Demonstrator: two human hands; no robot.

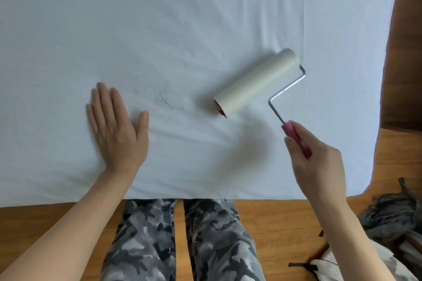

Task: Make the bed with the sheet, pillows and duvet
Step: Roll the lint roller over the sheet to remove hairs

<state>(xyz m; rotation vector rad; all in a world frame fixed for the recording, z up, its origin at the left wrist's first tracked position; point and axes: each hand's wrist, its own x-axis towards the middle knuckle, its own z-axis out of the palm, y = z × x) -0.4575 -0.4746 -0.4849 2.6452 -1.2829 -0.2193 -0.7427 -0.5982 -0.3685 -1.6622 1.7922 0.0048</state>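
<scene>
The right hand (pixel 317 162) has its fingers (pixel 291 143) curled round the red handle (pixel 296 139) of a lint roller (pixel 255 83); grip is at the lower half of the handle, with the top end of the handle exposed. The left hand (pixel 116 125) lies flat, fingers straight and together, thumb spread, palm pressed on the sheet (pixel 182 18). The sheet is white, spread over the bed and already drawn fairly smooth, with shallow creases fanning out just beyond the roller. A small cluster of dark hairs (pixel 159 98) lies on the sheet between the left hand and the roller, nearer the hand. The roller drum sits on or just above the sheet; contact cannot be confirmed. A bent wire arm (pixel 287 89) joins drum to handle. Judgement: the sheet is thin, soft and light, and will bunch or drag under a sticky drum, so hold it taut with a flat palm beside the hairs, as the left hand does now. For repositioning, take the sheet at its edge, near the wooden floor (pixel 274 212), not mid-panel. The roller is light and stiff; the handle is the correct hold. Pillows and duvet are not in view. Grey fabric (pixel 388 217) lies on the floor, right of the roller.
</scene>
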